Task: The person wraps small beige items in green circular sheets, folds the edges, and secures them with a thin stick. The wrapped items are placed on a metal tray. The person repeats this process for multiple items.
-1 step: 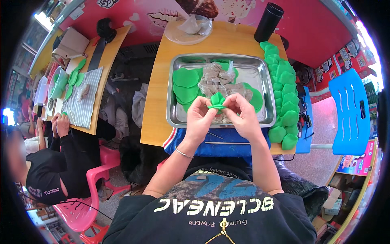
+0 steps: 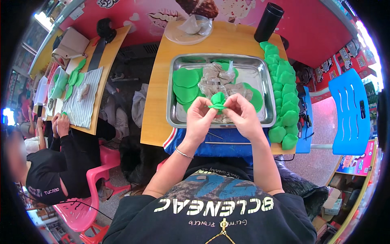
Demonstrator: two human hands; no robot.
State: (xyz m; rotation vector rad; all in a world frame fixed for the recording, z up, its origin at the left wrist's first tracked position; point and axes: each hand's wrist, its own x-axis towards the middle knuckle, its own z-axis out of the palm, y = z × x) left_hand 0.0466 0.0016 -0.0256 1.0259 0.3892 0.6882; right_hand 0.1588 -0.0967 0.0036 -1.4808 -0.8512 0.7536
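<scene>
Between the thumbs and fingertips of both my hands is a folded green fabric piece [image 2: 218, 100], its rounded top standing up. My left hand [image 2: 200, 118] pinches its left edge; my right hand [image 2: 244, 115] pinches the right. Both hands are over the near side of a shiny metal tray [image 2: 171, 91]. Flat round green pieces [image 2: 186, 79] overlap at the left inside it, and more lie at the right. Clear plastic bags with brownish-grey contents [image 2: 217, 74] occupy the tray's middle, partly hidden by my fingers.
Folded green pieces [image 2: 286, 90] line the table's right edge. Behind the tray are a round plastic lid [image 2: 178, 35] and a black cylinder [image 2: 269, 22]. A blue chair [image 2: 350, 112] stands at right. At left, another person [image 2: 50, 173] handles something green at a second table.
The green piece has turned slightly between my fingertips, and its top looks rounder. My hands have otherwise barely moved.
</scene>
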